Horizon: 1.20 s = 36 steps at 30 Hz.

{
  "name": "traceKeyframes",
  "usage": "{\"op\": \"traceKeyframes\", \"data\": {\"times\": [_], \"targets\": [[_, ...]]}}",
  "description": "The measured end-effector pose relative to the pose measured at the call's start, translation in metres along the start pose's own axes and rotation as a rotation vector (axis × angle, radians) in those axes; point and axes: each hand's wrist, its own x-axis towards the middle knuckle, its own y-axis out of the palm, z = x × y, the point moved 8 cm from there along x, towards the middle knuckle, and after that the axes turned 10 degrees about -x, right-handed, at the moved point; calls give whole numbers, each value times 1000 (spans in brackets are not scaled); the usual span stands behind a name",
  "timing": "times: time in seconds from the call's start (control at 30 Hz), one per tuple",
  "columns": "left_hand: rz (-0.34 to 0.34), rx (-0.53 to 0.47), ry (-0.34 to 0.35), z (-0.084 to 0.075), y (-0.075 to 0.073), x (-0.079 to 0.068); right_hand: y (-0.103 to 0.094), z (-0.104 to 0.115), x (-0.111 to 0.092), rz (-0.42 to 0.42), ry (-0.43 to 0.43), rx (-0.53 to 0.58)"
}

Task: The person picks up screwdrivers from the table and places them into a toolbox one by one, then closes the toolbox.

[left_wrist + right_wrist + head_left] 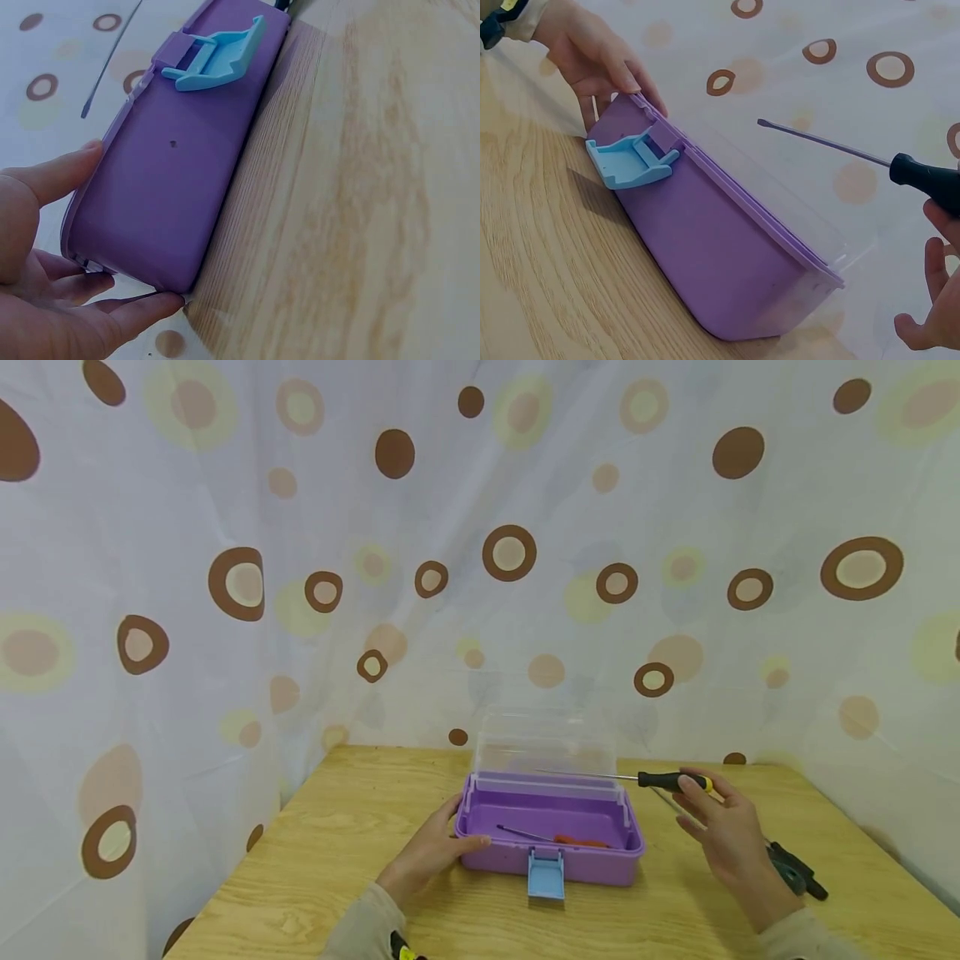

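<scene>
A purple toolbox (588, 868) stands on the table, its clear lid (543, 739) raised at the back and its light-blue latch (546, 878) hanging down in front. Inside lies a screwdriver with a red-orange handle (579, 842). At the box's left end, my left hand (426, 853) grips the corner, thumb at the front rim and fingers along the side. My right hand (726, 833) pinches the yellow-tipped end of a black-handled screwdriver (919, 180). Its shaft points left, above the box, and ends in a flat tip in the right wrist view.
Black and dark-green tool handles (801, 870) lie on the wooden table (337, 835) beside my right wrist, partly hidden. A thin metal shaft (663, 797) shows behind my right hand. A spotted curtain (555, 610) hangs behind the table and along the left.
</scene>
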Motion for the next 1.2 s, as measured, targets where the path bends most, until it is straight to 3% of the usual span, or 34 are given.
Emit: {"op": "traceKeyframes", "data": {"times": [0.33, 0.53, 0.97, 1.2], "targets": [[-9, 19, 5, 3, -4, 0, 22, -10, 8, 0, 20, -195], [-19, 23, 0, 2, -6, -2, 33, -13, 13, 5, 12, -197], [-29, 35, -1, 5, -3, -4, 36, -27, 16, -7, 90, -272], [-23, 23, 5, 1, -1, -2, 38, -26, 17, -5, 81, -317]]}}
